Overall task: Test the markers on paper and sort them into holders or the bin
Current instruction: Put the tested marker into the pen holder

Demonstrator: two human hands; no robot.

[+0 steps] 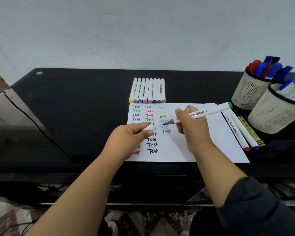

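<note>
R hand (192, 126) fingers grip green-capped marker (206, 113), tip on paper (203, 142) at surface (75, 108) centre. L hand (131, 135) fingers pinch white cap (149, 128). Eight markers (147, 90) at 12 o'clock; holders (262, 103) at 2.

Head camera looks forward and down, close over the desk (75, 99).

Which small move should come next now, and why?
Probably lower the marker tip onto the paper and write: the right hand holds it uncapped, tip just above the third column, and the left hand holds its cap.
</note>
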